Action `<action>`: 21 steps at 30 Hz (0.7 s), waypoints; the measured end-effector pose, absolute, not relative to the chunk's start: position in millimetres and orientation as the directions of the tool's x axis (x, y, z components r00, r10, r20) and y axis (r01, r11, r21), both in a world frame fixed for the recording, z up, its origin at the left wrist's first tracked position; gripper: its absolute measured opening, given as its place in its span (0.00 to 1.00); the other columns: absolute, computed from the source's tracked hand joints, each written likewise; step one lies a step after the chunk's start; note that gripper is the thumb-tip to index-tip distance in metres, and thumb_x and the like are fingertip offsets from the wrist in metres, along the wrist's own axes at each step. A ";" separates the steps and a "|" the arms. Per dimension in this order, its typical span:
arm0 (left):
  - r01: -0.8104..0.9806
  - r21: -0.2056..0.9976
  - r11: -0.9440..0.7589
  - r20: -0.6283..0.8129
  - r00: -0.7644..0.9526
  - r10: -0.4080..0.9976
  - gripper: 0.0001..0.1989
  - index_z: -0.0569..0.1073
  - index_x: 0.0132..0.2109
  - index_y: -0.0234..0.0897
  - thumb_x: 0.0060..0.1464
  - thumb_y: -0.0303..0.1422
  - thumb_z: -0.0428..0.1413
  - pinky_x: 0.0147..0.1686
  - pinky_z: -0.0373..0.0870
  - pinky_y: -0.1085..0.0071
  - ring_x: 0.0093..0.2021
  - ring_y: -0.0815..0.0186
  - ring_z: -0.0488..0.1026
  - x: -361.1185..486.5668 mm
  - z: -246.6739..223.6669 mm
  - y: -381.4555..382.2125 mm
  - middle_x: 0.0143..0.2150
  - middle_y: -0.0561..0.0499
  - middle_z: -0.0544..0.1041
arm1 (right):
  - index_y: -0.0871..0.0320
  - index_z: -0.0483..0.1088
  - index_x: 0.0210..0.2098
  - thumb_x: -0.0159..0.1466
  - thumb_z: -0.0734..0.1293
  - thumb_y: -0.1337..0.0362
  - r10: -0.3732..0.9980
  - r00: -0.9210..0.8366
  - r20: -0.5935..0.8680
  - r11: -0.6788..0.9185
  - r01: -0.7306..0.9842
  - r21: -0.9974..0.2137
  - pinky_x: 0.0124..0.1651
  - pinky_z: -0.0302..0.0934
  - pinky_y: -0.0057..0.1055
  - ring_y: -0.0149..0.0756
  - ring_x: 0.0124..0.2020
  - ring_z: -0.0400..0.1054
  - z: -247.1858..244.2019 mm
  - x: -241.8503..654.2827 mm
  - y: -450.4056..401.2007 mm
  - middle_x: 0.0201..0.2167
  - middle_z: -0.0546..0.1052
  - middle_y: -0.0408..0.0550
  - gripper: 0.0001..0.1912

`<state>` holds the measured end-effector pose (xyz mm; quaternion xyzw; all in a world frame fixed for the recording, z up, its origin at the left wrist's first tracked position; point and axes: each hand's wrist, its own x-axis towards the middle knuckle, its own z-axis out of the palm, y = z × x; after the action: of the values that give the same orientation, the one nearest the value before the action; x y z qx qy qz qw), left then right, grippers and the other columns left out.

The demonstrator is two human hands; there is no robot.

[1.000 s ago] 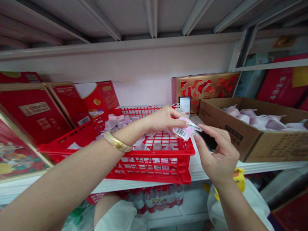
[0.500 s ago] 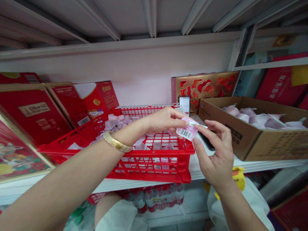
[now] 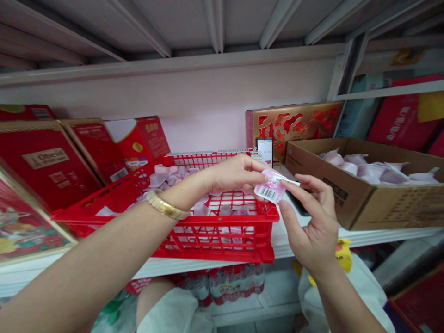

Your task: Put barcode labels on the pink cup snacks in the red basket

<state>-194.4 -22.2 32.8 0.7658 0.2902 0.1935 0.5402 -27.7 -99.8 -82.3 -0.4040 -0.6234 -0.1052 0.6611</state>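
Note:
My left hand (image 3: 239, 173), with a gold bracelet at the wrist, pinches a small sealed cup (image 3: 272, 190) whose pink printed lid carries a barcode. My right hand (image 3: 310, 217) has its index fingertip on a narrow white strip at the lid's upper edge. Its thumb touches the lid's lower right corner, while the other fingers are curled loosely apart. Below the left forearm stands a red plastic basket (image 3: 222, 221) containing pale purple cups (image 3: 169, 178). Part of the basket is hidden by that arm.
Right of the basket, a cardboard box (image 3: 326, 199) holds several pale cups. A phone (image 3: 265, 151) stands upright behind my hands; a dark flat device (image 3: 299, 206) lies beneath them. Red gift boxes (image 3: 48, 162) are at left. Shelf beams (image 3: 194, 60) run overhead; bottled packs (image 3: 229, 284) sit below.
The view has shifted very slightly. Both hands keep nearly the same hold on the small cup, and its lid and white strip look the same.

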 end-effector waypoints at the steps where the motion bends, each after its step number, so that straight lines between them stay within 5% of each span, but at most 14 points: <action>1: 0.224 0.944 -0.243 -0.015 0.762 0.647 0.15 0.81 0.49 0.35 0.54 0.28 0.60 0.27 0.67 0.80 0.23 0.77 0.68 -194.5 32.7 -22.2 0.30 0.52 0.78 | 0.50 0.75 0.51 0.64 0.67 0.63 0.366 0.194 0.910 0.654 0.642 -0.400 0.57 0.61 0.50 0.47 0.56 0.66 -82.7 -27.5 -99.7 0.54 0.69 0.54 0.16; 11: 0.207 0.957 -0.201 -0.051 0.806 0.589 0.17 0.80 0.51 0.34 0.53 0.27 0.61 0.28 0.67 0.79 0.24 0.77 0.68 -195.0 32.6 -20.9 0.28 0.54 0.77 | 0.51 0.75 0.51 0.63 0.68 0.62 0.375 0.214 0.902 0.656 0.626 -0.421 0.55 0.63 0.47 0.46 0.54 0.68 -84.4 -27.0 -102.2 0.52 0.71 0.54 0.16; 21: 0.105 0.994 0.017 -0.098 0.839 0.535 0.17 0.78 0.50 0.32 0.52 0.29 0.65 0.47 0.74 0.70 0.43 0.68 0.78 -179.7 45.3 -32.9 0.45 0.46 0.81 | 0.49 0.72 0.56 0.61 0.71 0.71 0.274 0.152 0.950 0.725 0.616 -0.308 0.52 0.68 0.37 0.39 0.46 0.76 -81.1 -6.5 -104.3 0.46 0.81 0.48 0.24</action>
<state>-179.7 -32.9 45.3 0.6825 0.2344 0.1599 0.6736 -6.5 -104.3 -81.1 -0.3484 -0.6386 -0.1269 0.6743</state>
